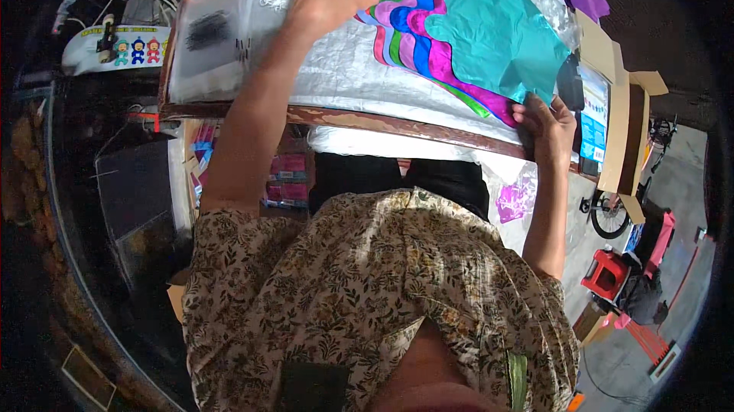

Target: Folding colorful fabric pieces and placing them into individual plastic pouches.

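Pinching the fanned foil sheets at their near corner with my right hand, I have my left hand at their far end; its grip I cannot tell.

Grey floor lies beside a wood-edged table.

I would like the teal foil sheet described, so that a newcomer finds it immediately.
Look at the brown-edged table; on its right half, foil sheets lie fanned in wavy layers. The teal foil sheet is on top, with the right hand at its lower corner. Unlike its pink, purple, blue and green neighbours, showing mostly narrow strips, it shows a broad face.
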A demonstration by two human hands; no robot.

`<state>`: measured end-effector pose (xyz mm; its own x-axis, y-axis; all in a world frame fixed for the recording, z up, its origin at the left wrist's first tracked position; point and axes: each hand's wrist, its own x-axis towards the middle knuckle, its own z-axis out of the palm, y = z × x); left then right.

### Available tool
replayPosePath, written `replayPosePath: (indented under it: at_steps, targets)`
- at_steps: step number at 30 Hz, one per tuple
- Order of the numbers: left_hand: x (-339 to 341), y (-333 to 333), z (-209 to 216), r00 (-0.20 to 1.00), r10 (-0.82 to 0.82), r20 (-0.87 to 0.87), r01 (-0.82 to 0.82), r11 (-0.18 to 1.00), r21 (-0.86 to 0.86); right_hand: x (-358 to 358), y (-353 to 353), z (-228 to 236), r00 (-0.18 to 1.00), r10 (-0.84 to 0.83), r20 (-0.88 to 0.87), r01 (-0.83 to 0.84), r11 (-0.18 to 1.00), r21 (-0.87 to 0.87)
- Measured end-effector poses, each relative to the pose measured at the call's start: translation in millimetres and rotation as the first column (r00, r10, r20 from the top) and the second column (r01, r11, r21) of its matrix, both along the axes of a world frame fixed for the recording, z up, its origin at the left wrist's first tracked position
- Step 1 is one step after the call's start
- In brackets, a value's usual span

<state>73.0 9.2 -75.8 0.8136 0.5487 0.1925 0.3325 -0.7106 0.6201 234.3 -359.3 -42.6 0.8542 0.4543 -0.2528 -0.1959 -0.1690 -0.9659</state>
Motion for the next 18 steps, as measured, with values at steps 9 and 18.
replayPosePath:
  at_steps: [9, 18]
  targets:
    - [-4.1, -2.3, 4.3, 1.000, -0.009, 0.006, 0.009, 1.000, -0.024, 14.2, -30.1, 6.2, 0.968, 0.133, 0.213, -0.060, 0.946, -0.319]
    - [-32.5, -3.4, 14.4, 0.981, -0.176, 0.086, 0.186, 0.975, -0.118, -8.4, -5.4, 21.8, 0.636, 0.440, 0.634, 0.148, 0.737, -0.660]
